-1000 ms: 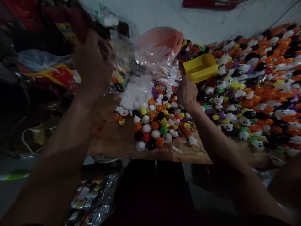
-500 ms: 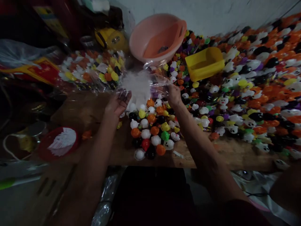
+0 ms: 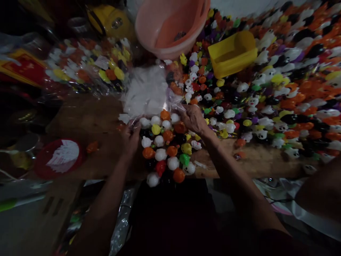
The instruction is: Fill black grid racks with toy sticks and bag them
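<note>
A clear plastic bag (image 3: pixel 174 101) stretches between my hands, its near edge at the far end of a cluster of small toy figures (image 3: pixel 161 154) in white, orange, black, yellow, red and green. My right hand (image 3: pixel 195 119) is closed on the bag's right side, right of the cluster. On the left, my left hand (image 3: pixel 131 138) has its fingers bent round the bag's left edge, beside the white figures; the fingertips are dim. Beyond the cluster lies a pile of whitish plastic sheets or bags (image 3: pixel 146 87), partly under the clear film.
A heap of similar figures (image 3: pixel 266 106) covers the right side, with a yellow scoop-like bin (image 3: pixel 231 53) on it. Pink basins (image 3: pixel 170 32) stand behind. Filled clear bags (image 3: pixel 90 67) lie at left, near a red dish of paper slips (image 3: pixel 61 158). The wooden table's front edge (image 3: pixel 245 172) is close.
Both hands have come nearer to me, bringing the clear bag from over the whitish pile to the far end of the figure cluster. The left fingers, spread before, are now bent in. The view has tilted.
</note>
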Demonstrator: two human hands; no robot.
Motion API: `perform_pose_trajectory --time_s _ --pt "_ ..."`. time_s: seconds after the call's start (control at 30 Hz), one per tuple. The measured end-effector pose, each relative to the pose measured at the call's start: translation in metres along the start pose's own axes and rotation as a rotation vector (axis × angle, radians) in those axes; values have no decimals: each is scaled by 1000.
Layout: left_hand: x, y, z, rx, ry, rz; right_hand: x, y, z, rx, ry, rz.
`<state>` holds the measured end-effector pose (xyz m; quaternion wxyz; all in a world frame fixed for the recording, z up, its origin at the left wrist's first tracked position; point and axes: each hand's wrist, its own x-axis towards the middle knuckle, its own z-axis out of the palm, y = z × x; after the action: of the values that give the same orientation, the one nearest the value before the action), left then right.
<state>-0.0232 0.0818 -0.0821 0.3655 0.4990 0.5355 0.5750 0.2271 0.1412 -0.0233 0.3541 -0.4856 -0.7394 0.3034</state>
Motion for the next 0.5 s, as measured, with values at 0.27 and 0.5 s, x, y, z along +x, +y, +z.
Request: perform_pose_trajectory --time_s 0.27,0.5 --pt "-48 10 0 57 31 -12 -71 -9 1 278 84 261" --pt "-68 19 2 -8 54 -155 -110 -7 18 363 436 338"
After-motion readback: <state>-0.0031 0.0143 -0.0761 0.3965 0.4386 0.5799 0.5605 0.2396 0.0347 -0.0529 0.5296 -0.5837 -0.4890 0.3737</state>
